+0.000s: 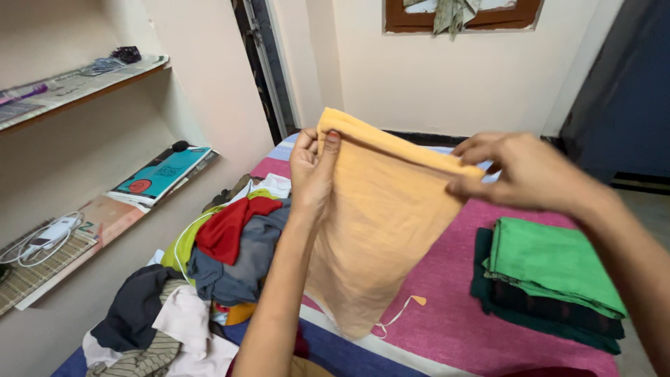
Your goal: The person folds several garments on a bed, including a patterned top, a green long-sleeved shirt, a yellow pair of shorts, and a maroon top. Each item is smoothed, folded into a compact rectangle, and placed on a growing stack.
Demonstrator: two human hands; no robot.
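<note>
A pale orange garment (377, 223) hangs in front of me, folded over at its top edge, with a white drawstring dangling at its lower end. My left hand (312, 167) pinches the top left corner. My right hand (520, 171) pinches the top right corner. The cloth hangs above a bed with a pink and blue striped sheet (453, 314).
A heap of mixed unfolded clothes (209, 272) lies on the bed's left. A folded stack with a green piece on top (551, 272) sits at the right. Wall shelves on the left hold a teal book (164, 172) and a white charger (49, 234).
</note>
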